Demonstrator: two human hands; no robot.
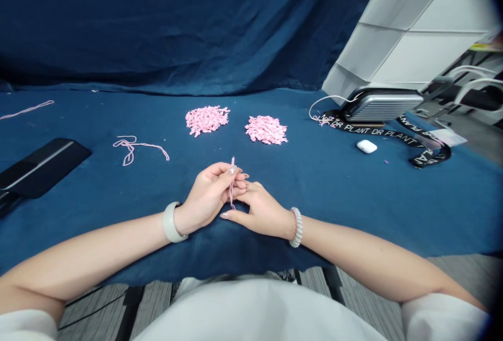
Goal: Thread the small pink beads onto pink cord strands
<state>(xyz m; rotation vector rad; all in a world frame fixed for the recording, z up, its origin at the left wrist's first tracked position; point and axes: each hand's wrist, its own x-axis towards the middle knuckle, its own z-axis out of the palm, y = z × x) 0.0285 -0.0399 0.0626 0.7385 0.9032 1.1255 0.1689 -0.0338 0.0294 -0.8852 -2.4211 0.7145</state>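
My left hand and my right hand meet at the middle of the blue cloth table. Both pinch a short piece of pink yarn that stands up between the fingertips. My left wrist wears a pale band, my right wrist a white bead bracelet. Beyond the hands lie two heaps of small pink yarn pieces, one to the left and one to the right. A loose pink yarn strand lies to the left of them.
A black flat case rests at the left edge. At the right are a white earbud case, a black printed lanyard, a silver ribbed box with a white cable, and a white panel behind. Another pink strand lies far left.
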